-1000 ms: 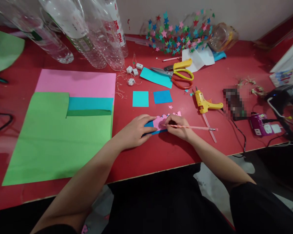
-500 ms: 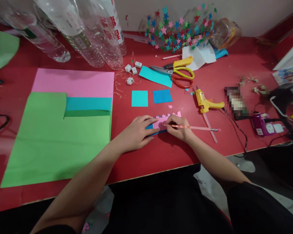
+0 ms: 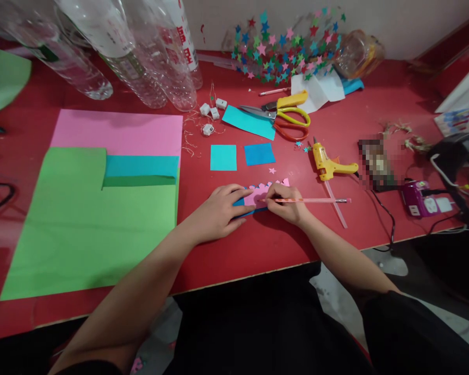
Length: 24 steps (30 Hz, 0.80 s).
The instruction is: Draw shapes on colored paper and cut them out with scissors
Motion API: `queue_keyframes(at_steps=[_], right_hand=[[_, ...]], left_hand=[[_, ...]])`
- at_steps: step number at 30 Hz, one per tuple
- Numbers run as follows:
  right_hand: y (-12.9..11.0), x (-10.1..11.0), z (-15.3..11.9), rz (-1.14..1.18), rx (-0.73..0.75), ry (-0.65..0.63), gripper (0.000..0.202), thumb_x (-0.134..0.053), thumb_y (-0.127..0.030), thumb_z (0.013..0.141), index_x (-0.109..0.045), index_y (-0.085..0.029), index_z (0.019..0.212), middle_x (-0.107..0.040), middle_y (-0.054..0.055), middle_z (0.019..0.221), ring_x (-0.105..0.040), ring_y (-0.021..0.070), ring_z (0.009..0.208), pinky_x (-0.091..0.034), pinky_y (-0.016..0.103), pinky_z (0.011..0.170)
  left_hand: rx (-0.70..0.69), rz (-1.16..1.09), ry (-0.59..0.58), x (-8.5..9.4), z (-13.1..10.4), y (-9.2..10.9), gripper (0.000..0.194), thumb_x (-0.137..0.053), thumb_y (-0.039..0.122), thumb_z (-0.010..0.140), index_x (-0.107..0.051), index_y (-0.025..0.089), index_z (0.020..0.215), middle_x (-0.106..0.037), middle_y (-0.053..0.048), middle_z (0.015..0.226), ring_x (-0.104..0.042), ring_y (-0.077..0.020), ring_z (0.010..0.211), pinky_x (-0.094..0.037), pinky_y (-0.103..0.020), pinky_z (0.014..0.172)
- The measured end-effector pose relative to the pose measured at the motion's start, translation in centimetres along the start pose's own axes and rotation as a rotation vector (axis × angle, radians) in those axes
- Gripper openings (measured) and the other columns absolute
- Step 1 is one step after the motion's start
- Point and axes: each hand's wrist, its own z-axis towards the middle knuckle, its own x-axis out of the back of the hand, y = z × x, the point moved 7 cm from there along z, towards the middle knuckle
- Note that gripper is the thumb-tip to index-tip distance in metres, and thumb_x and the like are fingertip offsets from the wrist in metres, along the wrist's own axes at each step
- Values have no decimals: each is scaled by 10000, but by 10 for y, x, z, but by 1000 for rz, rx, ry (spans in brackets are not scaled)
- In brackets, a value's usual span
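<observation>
The right hand [image 3: 287,205] is pinching a pink pencil [image 3: 316,200] in a narrow grip, its tip touching the pink scalloped strip [image 3: 258,194], its long axis running rightward along the bench [image 3: 258,245]. The left hand [image 3: 219,211] is lying flat, pressing the strip and the blue paper [image 3: 239,202] beneath it. Beyond the strip are lying two blue squares [image 3: 223,157]; right of it, a yellow glue gun [image 3: 328,165]; scissors [image 3: 285,114] farther back.

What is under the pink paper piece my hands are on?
A blue paper piece shows beneath the pink paper piece at its left edge. The left hand covers the rest.
</observation>
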Motion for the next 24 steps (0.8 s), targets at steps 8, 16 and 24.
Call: queue_keyframes(at_steps=[8, 16, 24], right_hand=[[4, -1, -1, -29, -73, 47, 98, -492, -213, 729, -476, -204, 632, -513, -31, 566, -444, 93, 520, -334, 215, 512], [12, 1, -2, -27, -101, 105, 94, -514, -223, 765, -487, -205, 677, -520, -40, 594, -422, 87, 516, -331, 219, 524], [13, 0, -2, -64, -104, 110, 98, -506, -232, 770, -475, -208, 681, -529, -32, 610, -435, 97, 539, -333, 222, 532]], left_hand=[[5, 4, -20, -1, 0, 0, 333, -514, 284, 930, -622, 243, 1243, -485, -123, 1408, -401, -310, 1270, -401, -534, 998], [5, 2, -8, -1, 0, 0, 329, -526, 280, 925, -629, 226, 1233, -491, -136, 1403, -404, -311, 1264, -400, -533, 1000], [1, -2, -9, -1, 0, -1, 334, -534, 275, 919, -625, 231, 1237, -478, -137, 1416, -405, -316, 1264, -398, -538, 996]])
